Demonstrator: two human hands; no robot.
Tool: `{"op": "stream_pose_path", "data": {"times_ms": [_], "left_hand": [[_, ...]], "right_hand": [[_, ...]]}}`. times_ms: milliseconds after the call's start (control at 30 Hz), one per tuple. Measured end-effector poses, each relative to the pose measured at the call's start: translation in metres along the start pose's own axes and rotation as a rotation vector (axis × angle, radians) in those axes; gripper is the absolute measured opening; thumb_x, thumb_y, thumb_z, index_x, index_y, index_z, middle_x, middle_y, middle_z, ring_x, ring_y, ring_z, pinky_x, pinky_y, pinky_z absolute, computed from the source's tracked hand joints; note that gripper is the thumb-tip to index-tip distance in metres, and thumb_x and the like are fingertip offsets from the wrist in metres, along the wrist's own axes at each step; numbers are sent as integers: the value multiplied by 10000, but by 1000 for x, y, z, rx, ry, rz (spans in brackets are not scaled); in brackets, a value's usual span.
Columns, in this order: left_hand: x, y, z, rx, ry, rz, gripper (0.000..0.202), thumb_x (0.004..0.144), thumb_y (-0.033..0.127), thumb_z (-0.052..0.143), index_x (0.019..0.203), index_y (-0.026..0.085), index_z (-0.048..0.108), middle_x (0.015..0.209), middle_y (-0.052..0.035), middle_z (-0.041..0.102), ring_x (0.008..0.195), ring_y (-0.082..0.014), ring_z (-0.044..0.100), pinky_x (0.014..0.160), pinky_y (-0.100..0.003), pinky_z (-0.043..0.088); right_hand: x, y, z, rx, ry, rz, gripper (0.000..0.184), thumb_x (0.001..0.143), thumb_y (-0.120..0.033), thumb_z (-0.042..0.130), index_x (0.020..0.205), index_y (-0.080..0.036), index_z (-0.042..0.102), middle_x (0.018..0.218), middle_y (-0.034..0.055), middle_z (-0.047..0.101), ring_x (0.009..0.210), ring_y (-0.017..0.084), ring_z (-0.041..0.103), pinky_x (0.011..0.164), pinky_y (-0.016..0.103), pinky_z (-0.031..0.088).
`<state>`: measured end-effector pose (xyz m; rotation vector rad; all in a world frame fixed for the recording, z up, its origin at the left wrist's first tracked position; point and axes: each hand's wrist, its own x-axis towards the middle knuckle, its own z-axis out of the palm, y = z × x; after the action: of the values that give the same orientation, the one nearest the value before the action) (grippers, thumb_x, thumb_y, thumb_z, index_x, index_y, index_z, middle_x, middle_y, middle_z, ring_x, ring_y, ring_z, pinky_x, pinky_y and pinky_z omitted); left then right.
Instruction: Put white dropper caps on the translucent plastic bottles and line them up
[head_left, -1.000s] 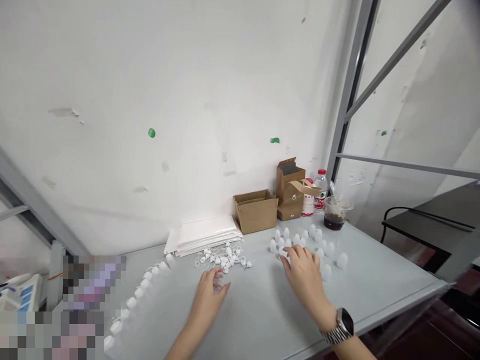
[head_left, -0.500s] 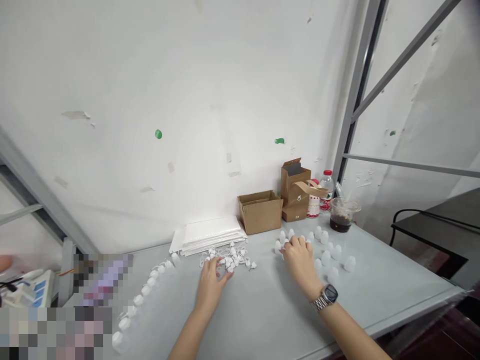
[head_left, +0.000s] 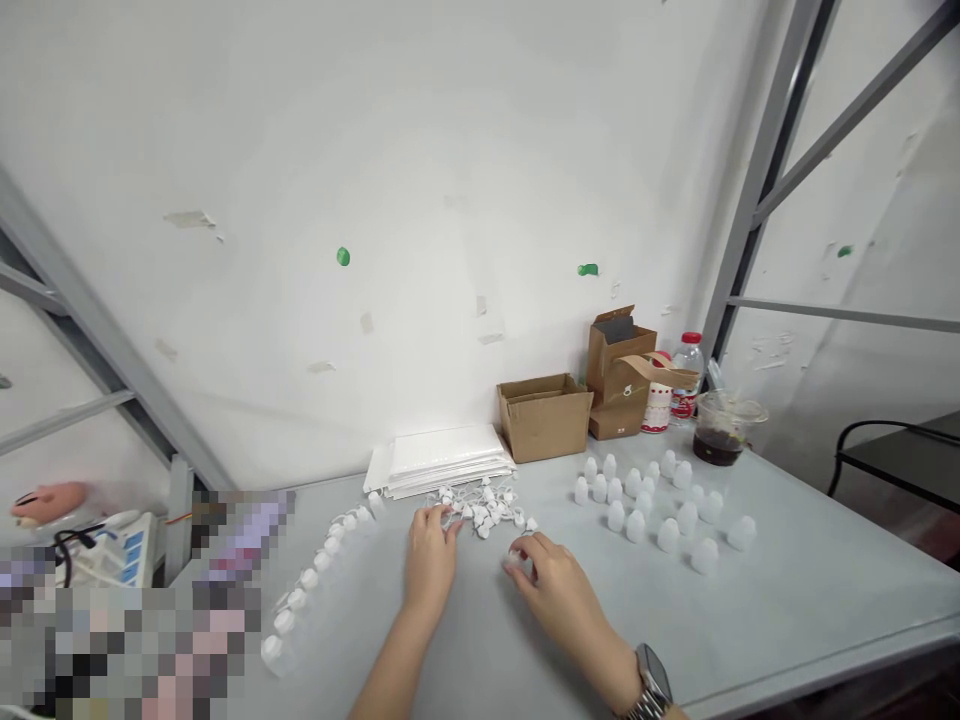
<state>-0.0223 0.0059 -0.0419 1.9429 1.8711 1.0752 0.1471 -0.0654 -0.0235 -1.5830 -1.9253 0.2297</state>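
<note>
Left fingers narrow against a pile of tethered white caps; right fingers narrow around a small white cap on the grey surface.

Cardboard box, water bottle, brown paper bag

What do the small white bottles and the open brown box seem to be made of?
The small white bottles look like matte, translucent plastic; light passes through their walls. The open brown box looks like plain unprinted cardboard, going by its dull folded flaps; corrugation is too small to see.
</note>
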Motion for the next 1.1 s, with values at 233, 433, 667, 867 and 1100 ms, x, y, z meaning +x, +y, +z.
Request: {"op": "stream_pose_path", "data": {"times_ms": [233, 433, 667, 867, 1100], "left_hand": [[5, 0, 5, 48, 13, 6, 138, 734, 262, 491, 697, 195, 606, 855, -77, 521, 912, -256, 513, 836, -410, 408], [2, 15, -11, -480, -34, -43, 196, 684, 378, 552, 623, 191, 552, 1081, -118, 540, 1078, -255, 488, 860, -383, 425], [-10, 42, -30, -869, -416, -131, 224, 657, 373, 610, 580, 189, 508, 1255, -108, 527, 1178, -258, 446, 948, -379, 358], [-17, 46, -31, -883, -597, -150, 200, 660, 356, 624, 599, 186, 539, 1218, -105, 559, 1146, -257, 477, 930, -373, 371], [-16, 39, -22, -829, -647, -124, 271, 610, 405, 668, 565, 181, 521, 1151, -115, 593, 1123, -270, 497, 884, -343, 417]], "right_hand": [[-2, 3, 9, -1, -17, -24, 122, 785, -160, 525, 887, -192, 586, 821, 42, 633, 748, 199, 567, 679, 296, 428], [-7, 6, 9, 64, 1, -40, 175, 843, -234, 456, 973, -205, 569, 827, 46, 633, 741, 199, 571, 688, 318, 453], [-6, 8, 12, 332, 131, 64, 268, 876, -298, 380, 1086, -202, 516, 903, 65, 629, 719, 169, 595, 679, 287, 495], [-5, 12, 15, 331, 184, 97, 220, 846, -291, 438, 1004, -195, 558, 808, 43, 605, 636, 158, 572, 625, 282, 496], [-6, 9, 12, 305, 103, 20, 219, 807, -247, 502, 1008, -237, 589, 824, 29, 602, 695, 168, 580, 638, 283, 494]]}}
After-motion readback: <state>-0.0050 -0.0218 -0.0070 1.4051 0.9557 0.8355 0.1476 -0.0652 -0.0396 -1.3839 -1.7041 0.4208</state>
